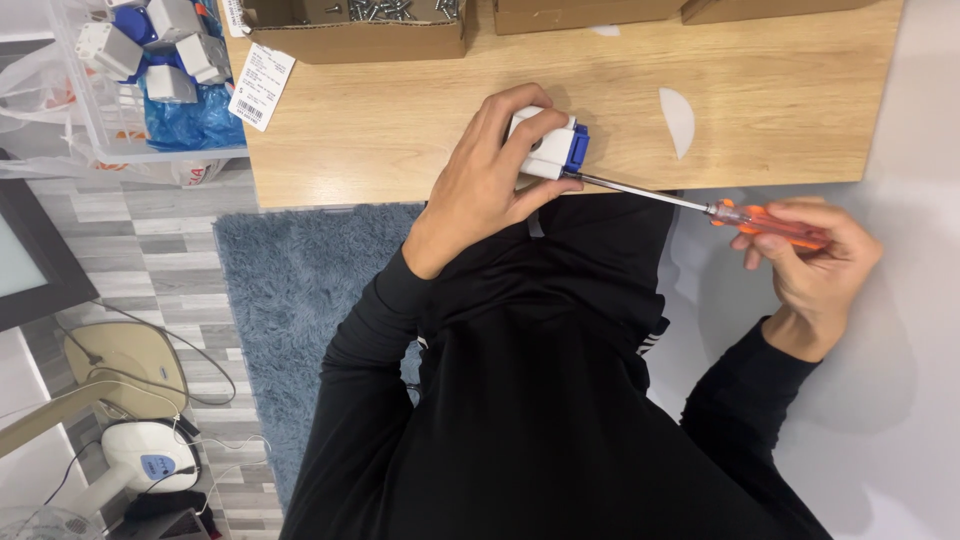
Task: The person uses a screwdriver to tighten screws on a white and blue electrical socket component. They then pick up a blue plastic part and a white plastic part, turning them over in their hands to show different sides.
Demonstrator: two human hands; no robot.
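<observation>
- The left hand (480, 185) grips a white and blue plug block (548, 146) at the near bench (400, 130) edge.
- The right hand (810, 265) wraps the orange screwdriver (770, 225) (tip at the block); driving looks midway, screw hidden.

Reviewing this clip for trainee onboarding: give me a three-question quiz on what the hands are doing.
1. True or false: the right hand holds the orange screwdriver.
2. What does the left hand grip? A) cardboard box B) white and blue part C) paper tag
3. Where does the screwdriver's tip meet the part: at its blue end or its white end?

Key: 1 true; 2 B; 3 the blue end.
</observation>
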